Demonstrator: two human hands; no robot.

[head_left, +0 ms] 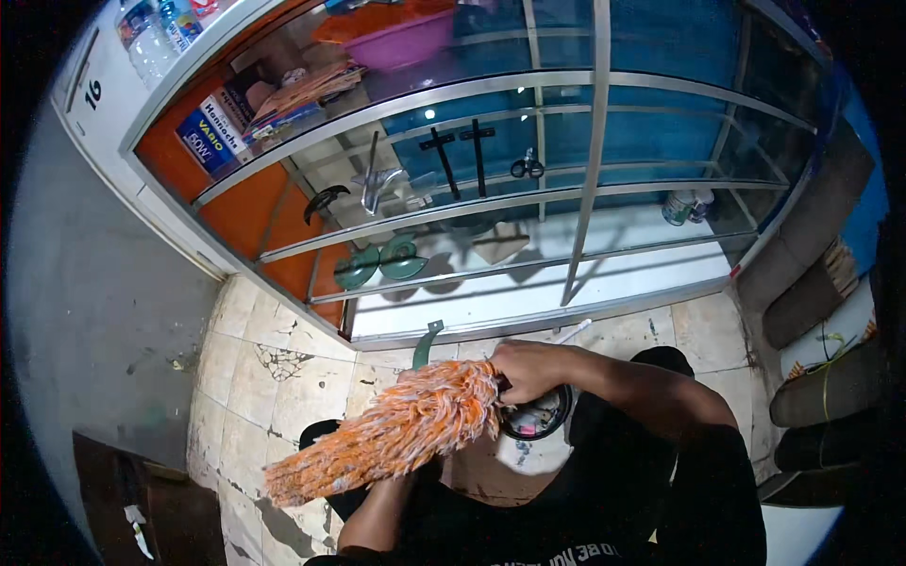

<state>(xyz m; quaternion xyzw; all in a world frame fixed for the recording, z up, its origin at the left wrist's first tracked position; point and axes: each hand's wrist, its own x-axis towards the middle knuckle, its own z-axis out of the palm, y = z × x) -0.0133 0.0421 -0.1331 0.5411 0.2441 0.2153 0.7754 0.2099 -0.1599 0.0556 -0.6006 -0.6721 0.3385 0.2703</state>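
Orange-and-white shaggy duster (392, 429) in the right hand (530, 370), near a glass cabinet (582, 189)

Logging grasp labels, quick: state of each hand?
Left hand: mostly hidden behind the orange duster; can't tell.
Right hand: closed, holding the orange duster.

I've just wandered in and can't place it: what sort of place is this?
Perhaps a small shop: a glass display cabinet stands on the tiled floor, with a blue-and-white box inside and plastic bottles at the picture's upper left.
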